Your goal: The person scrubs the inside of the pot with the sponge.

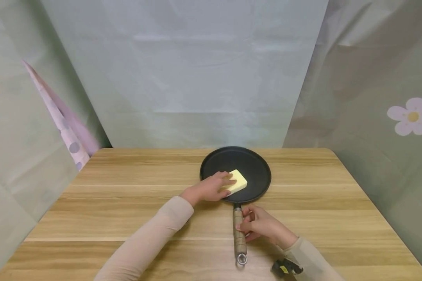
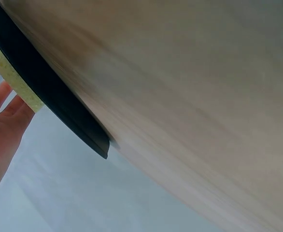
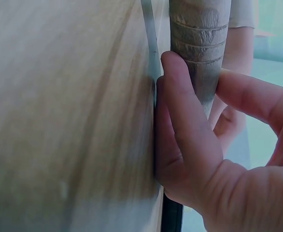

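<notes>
A round, shallow black crepe pan lies flat at the far middle of the table, its wooden handle pointing toward me. My left hand grips a pale yellow sponge against the pan's surface, with fingers over its top and the thumb at the near side. The sponge's edge also shows in the left wrist view, beside the pan's dark rim. From the right, my right hand holds the handle between thumb and fingers; the right wrist view shows fingertips on both sides of the ringed wood.
The wooden table ends at a back edge just behind the pan. Pale sheets hang behind and on both sides. A small black device sits at the right wrist. A metal ring ends the handle.
</notes>
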Demonstrator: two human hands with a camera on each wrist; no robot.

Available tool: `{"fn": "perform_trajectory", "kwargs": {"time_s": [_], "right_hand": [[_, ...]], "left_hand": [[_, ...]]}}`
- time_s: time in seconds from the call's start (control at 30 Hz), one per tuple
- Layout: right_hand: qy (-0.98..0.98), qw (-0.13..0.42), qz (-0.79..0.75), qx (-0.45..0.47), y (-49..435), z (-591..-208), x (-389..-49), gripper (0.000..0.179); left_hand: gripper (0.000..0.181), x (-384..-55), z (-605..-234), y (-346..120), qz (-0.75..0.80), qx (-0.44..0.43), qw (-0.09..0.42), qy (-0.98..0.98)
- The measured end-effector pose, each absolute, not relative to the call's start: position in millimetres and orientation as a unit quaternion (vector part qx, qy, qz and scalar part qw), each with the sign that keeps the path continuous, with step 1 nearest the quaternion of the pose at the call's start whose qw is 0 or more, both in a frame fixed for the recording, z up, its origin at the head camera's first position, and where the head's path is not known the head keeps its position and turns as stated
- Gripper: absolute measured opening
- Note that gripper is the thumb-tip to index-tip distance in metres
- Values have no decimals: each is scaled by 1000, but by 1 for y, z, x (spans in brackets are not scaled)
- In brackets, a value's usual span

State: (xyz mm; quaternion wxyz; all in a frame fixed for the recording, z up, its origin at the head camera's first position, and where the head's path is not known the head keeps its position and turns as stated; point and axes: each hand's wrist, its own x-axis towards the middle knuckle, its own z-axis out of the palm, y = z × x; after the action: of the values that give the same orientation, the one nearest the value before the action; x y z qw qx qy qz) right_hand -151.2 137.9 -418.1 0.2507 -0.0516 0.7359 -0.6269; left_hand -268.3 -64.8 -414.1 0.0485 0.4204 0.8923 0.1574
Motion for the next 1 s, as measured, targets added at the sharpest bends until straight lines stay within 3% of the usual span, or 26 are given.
{"fn": "perform_trajectory", "kwargs": {"time_s": [1.0], "right_hand": [[736, 258, -623, -53, 138, -419, -154, 40]], "left_hand": [[48, -263, -414, -38, 139, 440, 63, 885]]}}
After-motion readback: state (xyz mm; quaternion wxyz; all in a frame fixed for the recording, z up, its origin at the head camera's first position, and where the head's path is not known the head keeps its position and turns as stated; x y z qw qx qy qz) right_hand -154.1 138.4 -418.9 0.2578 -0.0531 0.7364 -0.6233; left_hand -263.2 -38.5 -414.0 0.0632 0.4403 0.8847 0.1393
